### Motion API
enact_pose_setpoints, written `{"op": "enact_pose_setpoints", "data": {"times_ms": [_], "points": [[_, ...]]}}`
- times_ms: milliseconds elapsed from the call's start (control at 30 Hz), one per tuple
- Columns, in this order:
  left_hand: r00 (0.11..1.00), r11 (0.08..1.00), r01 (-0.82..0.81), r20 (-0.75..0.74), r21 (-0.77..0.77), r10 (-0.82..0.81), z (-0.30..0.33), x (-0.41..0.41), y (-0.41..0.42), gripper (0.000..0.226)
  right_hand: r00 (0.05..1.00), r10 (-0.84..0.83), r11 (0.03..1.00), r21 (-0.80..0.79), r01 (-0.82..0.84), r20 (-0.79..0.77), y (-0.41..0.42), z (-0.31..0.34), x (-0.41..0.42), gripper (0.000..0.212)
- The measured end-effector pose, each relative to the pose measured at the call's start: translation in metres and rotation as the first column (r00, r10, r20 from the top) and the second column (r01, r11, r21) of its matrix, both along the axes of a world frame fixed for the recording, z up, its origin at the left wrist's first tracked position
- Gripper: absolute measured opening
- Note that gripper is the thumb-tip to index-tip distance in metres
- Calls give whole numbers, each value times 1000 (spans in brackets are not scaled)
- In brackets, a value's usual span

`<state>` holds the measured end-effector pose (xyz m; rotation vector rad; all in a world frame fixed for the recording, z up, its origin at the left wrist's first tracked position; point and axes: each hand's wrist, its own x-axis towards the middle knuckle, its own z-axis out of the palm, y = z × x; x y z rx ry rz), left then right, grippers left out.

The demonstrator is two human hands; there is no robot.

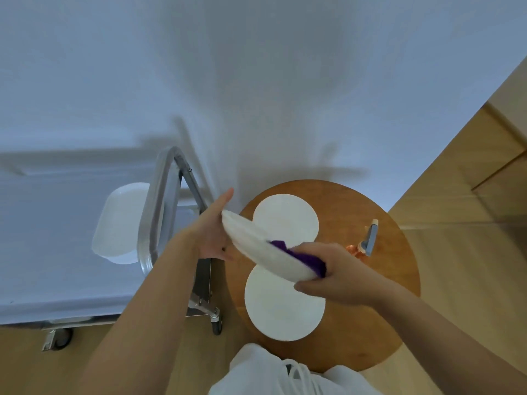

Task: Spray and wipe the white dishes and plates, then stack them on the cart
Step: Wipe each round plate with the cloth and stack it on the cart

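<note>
Four white pieces of crockery show in all. One white plate is held tilted on edge above the round wooden bench, between both hands. The left hand supports its underside with an open palm, fingers spread along the back of the plate and the thumb pointing up past its upper rim. The right hand closes its grip on the plate's lower rim together with one purple cloth, which is pressed against the plate's upper face; part of the cloth is hidden under the fingers.

Two more round white plates lie flat on the bench beneath the held one: the far plate towards the wall and the near plate closer to the person. Whether their rims touch cannot be told, because the held plate covers the place where they meet.

One spray bottle with an orange body and a grey trigger stands on the bench to the right of the plates, near the right hand.

To the left stands one metal cart with a looped handle and castors. One white dish with rounded corners rests on its top shelf, partly behind the handle.
</note>
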<state>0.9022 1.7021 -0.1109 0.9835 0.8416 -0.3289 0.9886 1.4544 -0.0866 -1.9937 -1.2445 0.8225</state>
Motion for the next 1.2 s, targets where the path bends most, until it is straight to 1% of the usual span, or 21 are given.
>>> {"op": "enact_pose_setpoints", "data": {"times_ms": [33, 67, 133, 200, 233, 267, 300, 367, 400, 433, 533, 600, 667, 733, 800, 867, 933, 967, 1033, 1100, 1200], "points": [[999, 1000, 8, 32, 19, -9, -4, 0, -3, 84, 988, -61, 998, 25, 65, -144, -1, 5, 3, 45], [996, 999, 10, 91, 40, -13, -8, -2, -8, 81, 956, -97, 992, 55, 117, -278, -2, 10, 7, 47], [973, 995, -59, 226, 78, 40, -15, -6, -21, 66, 855, -116, 971, 124, 205, -506, -3, 19, 16, 53], [938, 984, -161, 323, 78, 128, -25, -14, -28, 39, 701, -125, 920, 182, 347, -702, -4, 19, 28, 53], [920, 978, -204, 348, 33, 180, -27, -19, -31, 32, 612, -140, 886, 177, 428, -779, -5, 16, 34, 49], [907, 974, -221, 359, -41, 221, -27, -22, -35, 35, 521, -162, 858, 141, 494, -838, -6, 12, 38, 47], [897, 970, -211, 369, -121, 241, -28, -24, -38, 46, 438, -184, 837, 93, 539, -880, -7, 5, 42, 48], [869, 956, -155, 426, -247, 251, -27, -24, -44, 62, 315, -235, 785, 12, 619, -920, -8, -9, 46, 67], [848, 944, -135, 458, -301, 267, -26, -25, -47, 62, 271, -250, 763, -17, 646, -929, -7, -11, 44, 79], [828, 931, -126, 480, -343, 289, -25, -24, -49, 59, 239, -264, 740, -37, 672, -934, -6, -15, 42, 80], [789, 920, -98, 533, -380, 305, -18, -24, -51, 50, 179, -388, 613, -108, 783, -904, -1, -15, 33, 26], [798, 914, -110, 513, -392, 316, -14, -25, -51, 55, 217, -546, 536, -138, 833, -809, 2, -21, 33, 26], [815, 911, -141, 476, -388, 329, -12, -26, -51, 59, 278, -701, 477, -142, 867, -656, 8, -28, 33, 23], [822, 919, -145, 472, -367, 319, -8, -28, -54, 54, 341, -804, 418, -55, 907, -488, 13, -32, 33, 32], [823, 934, -156, 480, -323, 304, -2, -27, -57, 42, 396, -830, 395, 89, 915, -393, 18, -30, 34, 37], [838, 961, -182, 478, -208, 262, 7, -23, -62, 39, 505, -802, 461, 206, 863, -319, 23, -20, 32, 35], [869, 981, -189, 458, -39, 186, 14, -16, -71, 45, 641, -733, 572, 304, 762, -226, 32, -6, 22, 25], [875, 981, -189, 459, 36, 151, 17, -12, -75, 46, 721, -673, 644, 349, 681, -165, 36, -3, 12, 22], [847, 979, -179, 521, 99, 102, 22, -6, -82, 42, 869, -496, 807, 368, 463, -6, 47, 0, -14, 35], [817, 978, -170, 573, 121, 71, 26, -6, -84, 43, 920, -384, 892, 291, 346, 84, 54, 3, -26, 48], [809, 975, -131, 588, 182, -1, 32, -10, -79, 36, 926, -365, 905, 269, 329, 98, 61, 14, -14, 45]]}}
